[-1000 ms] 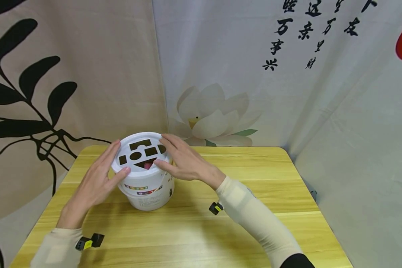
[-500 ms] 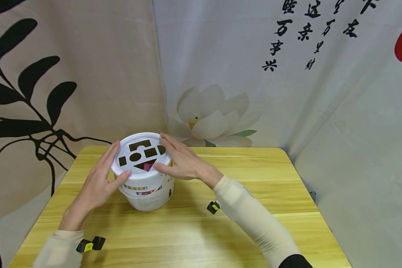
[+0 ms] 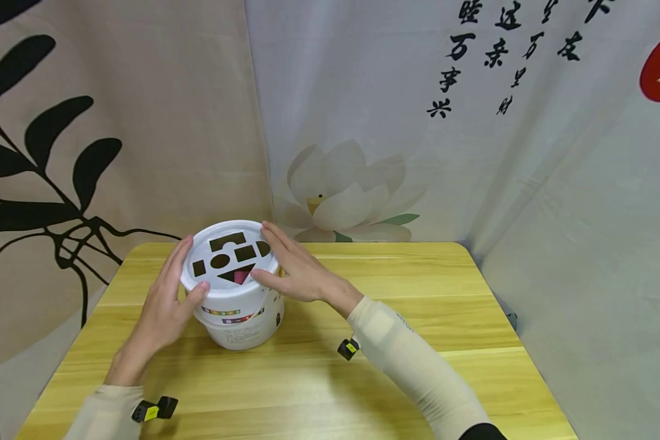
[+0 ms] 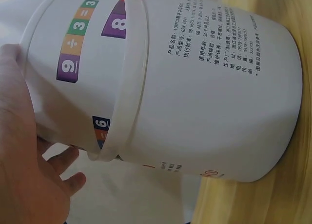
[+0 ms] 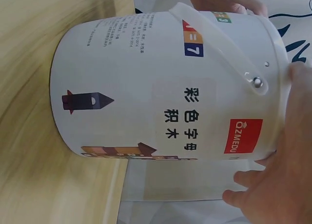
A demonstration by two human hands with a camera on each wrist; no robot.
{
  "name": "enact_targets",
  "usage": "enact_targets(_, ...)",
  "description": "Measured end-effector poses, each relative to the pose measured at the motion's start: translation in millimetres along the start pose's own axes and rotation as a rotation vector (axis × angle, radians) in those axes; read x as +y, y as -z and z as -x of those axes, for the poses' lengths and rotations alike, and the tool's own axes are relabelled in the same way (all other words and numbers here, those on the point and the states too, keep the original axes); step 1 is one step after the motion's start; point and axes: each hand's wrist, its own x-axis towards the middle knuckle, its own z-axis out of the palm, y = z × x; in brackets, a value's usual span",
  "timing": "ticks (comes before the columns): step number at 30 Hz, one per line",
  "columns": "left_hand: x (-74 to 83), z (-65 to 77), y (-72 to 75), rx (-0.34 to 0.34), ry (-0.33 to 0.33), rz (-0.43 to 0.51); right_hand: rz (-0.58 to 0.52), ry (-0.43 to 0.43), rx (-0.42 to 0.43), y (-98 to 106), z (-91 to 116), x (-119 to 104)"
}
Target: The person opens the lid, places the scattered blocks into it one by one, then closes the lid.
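A white plastic bucket stands upright on the wooden table. Its white lid has several shaped cut-outs, and a pink piece shows through the triangular one. My left hand grips the lid's left edge, thumb at the front rim and fingers along the side. From the right, my right hand holds the opposite edge, its thumb by the triangular cut-out. The left wrist view shows the bucket's handle hanging down across printed sums. Bent fingers appear beside the rim in the right wrist view.
The wooden table extends in front of and to the right of the bucket. Behind it hangs a pale curtain printed with a lotus, dark leaves and characters. Each wrist carries a small black camera, one on the right.
Both hands keep their places on the lid. The whole scene has shifted slightly left and down in the head view; the bucket stays on the same spot of the table.
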Motion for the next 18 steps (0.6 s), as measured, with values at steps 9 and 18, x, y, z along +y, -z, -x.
enact_targets(9, 6.1, 0.0, 3.8, 0.074, -0.052, -0.122, 0.022, 0.052, 0.069, 0.7, 22.1, 10.1)
enact_targets(18, 47.3, -13.0, 1.8, 0.219, -0.269, -0.26, 0.177, 0.059, 0.174, 1.7, 87.9, 50.3)
